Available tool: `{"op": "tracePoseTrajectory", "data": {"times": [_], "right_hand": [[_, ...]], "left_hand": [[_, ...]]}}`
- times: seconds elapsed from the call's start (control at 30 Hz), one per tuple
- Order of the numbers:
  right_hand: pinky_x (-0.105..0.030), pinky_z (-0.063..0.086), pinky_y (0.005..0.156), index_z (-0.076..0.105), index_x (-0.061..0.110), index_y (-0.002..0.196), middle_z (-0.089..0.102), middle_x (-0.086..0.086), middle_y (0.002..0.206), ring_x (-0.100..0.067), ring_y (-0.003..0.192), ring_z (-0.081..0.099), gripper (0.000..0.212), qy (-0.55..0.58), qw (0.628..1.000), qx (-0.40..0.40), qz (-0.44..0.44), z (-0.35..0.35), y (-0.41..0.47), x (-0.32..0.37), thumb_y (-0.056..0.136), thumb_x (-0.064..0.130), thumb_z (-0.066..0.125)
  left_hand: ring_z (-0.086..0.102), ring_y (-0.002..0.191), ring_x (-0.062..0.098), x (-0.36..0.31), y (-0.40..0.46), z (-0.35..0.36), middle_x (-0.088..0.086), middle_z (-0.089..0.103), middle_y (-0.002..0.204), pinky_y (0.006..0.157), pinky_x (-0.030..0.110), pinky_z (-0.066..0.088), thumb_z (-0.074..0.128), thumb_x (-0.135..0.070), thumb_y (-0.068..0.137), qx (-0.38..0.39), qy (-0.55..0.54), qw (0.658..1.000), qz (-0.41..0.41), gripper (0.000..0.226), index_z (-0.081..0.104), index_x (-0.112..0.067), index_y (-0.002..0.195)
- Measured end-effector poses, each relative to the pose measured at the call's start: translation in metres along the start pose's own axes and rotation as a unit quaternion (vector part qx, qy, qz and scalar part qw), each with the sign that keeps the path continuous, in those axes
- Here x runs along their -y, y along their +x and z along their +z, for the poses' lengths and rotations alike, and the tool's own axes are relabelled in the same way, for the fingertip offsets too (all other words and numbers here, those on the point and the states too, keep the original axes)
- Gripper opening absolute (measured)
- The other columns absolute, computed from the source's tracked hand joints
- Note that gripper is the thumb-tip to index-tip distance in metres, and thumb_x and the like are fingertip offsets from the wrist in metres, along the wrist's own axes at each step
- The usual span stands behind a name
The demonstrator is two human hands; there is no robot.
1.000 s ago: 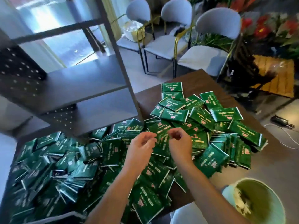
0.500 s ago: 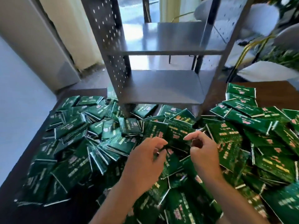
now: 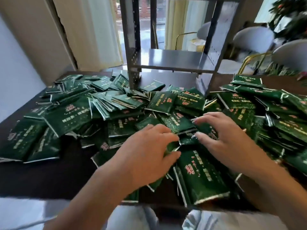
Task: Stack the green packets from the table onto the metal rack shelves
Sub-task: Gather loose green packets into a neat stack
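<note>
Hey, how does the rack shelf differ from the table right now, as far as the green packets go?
The metal rack shelf shows bare grey metal with no packets on it; the dark table is heaped with green packets. The shelf sits raised on perforated uprights, the table lies below and holds the rack's legs. Both hands, left hand and right hand, work at the table's pile, not the shelf. Both surfaces are flat.

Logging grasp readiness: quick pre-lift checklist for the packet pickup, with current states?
1. Left hand on the pile of glossy green foil packets: ok, fingers curled at a packet edge.
2. Right hand on the pile: ok, fingers spread over packets.
3. Firm grip on a single packet: cannot tell, motion blur.
4. Grey metal rack shelf free to take packets: ok, bare.
5. Path from pile to shelf: ok, nothing between.
</note>
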State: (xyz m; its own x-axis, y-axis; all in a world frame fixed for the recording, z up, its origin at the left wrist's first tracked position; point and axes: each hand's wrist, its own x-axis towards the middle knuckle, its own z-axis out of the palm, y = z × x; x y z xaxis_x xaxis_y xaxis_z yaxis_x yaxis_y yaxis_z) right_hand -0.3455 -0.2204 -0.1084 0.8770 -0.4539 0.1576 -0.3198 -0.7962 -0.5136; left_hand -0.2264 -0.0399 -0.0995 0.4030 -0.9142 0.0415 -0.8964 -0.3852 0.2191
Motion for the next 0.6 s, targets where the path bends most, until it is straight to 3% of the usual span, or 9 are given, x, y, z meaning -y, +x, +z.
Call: {"op": "tracePoseTrajectory", "data": {"times": [0.07, 0.17, 0.3, 0.43, 0.5, 0.6], "right_hand": [[-0.025, 0.025, 0.114, 0.061, 0.03, 0.132, 0.046, 0.005, 0.145, -0.015, 0.139, 0.036, 0.038, -0.045, 0.999, 0.015, 0.017, 0.008, -0.022, 0.009, 0.094, 0.034, 0.065], [-0.036, 0.019, 0.123, 0.051, 0.034, 0.142, 0.033, -0.002, 0.158, -0.02, 0.148, 0.023, 0.049, -0.105, 0.994, 0.019, 0.03, 0.023, -0.044, 0.013, 0.095, 0.044, 0.059], [-0.043, 0.011, 0.125, 0.039, 0.035, 0.149, 0.024, -0.004, 0.162, -0.023, 0.152, 0.014, 0.056, -0.154, 0.987, -0.003, 0.037, 0.043, -0.045, 0.009, 0.097, 0.052, 0.049], [-0.051, 0.007, 0.124, 0.038, 0.033, 0.151, 0.028, -0.006, 0.161, -0.026, 0.152, 0.017, 0.06, -0.182, 0.982, -0.036, 0.042, 0.054, -0.034, 0.01, 0.095, 0.055, 0.034], [-0.054, 0.012, 0.123, 0.043, 0.031, 0.148, 0.031, -0.008, 0.159, -0.03, 0.15, 0.021, 0.062, -0.202, 0.978, -0.028, 0.046, 0.059, -0.029, 0.011, 0.092, 0.053, 0.033], [-0.057, 0.044, 0.106, 0.067, 0.024, 0.125, 0.058, -0.015, 0.138, -0.036, 0.131, 0.053, 0.051, -0.206, 0.975, -0.064, 0.046, 0.067, -0.024, 0.005, 0.082, 0.048, 0.054]], "left_hand": [[0.028, 0.145, 0.016, -0.008, -0.009, 0.016, -0.007, 0.03, 0.16, 0.121, 0.04, 0.025, 0.044, -0.055, 0.1, 0.001, 0.046, 0.999, 0.007, 0.054, 0.037, -0.039, 0.151], [0.018, 0.15, 0.021, -0.011, -0.016, 0.037, 0.0, 0.021, 0.165, 0.122, 0.043, 0.018, 0.043, -0.053, 0.101, -0.004, 0.078, 0.997, -0.002, 0.057, 0.031, -0.036, 0.154], [0.018, 0.15, 0.023, -0.009, -0.01, 0.05, 0.003, 0.024, 0.163, 0.121, 0.044, 0.015, 0.041, -0.043, 0.103, -0.044, 0.096, 0.994, -0.015, 0.052, 0.031, -0.032, 0.153], [0.017, 0.15, 0.025, -0.006, 0.002, 0.05, 0.005, 0.022, 0.162, 0.12, 0.045, 0.015, 0.043, -0.043, 0.102, -0.062, 0.129, 0.989, -0.028, 0.056, 0.027, -0.031, 0.154], [0.017, 0.151, 0.025, -0.004, 0.008, 0.049, 0.007, 0.022, 0.163, 0.121, 0.045, 0.016, 0.042, -0.042, 0.103, -0.065, 0.143, 0.987, -0.035, 0.056, 0.026, -0.029, 0.155], [0.026, 0.148, 0.026, -0.004, 0.011, 0.053, 0.008, 0.03, 0.16, 0.119, 0.042, 0.023, 0.039, -0.035, 0.105, -0.09, 0.163, 0.982, -0.027, 0.049, 0.032, -0.025, 0.153]]}}
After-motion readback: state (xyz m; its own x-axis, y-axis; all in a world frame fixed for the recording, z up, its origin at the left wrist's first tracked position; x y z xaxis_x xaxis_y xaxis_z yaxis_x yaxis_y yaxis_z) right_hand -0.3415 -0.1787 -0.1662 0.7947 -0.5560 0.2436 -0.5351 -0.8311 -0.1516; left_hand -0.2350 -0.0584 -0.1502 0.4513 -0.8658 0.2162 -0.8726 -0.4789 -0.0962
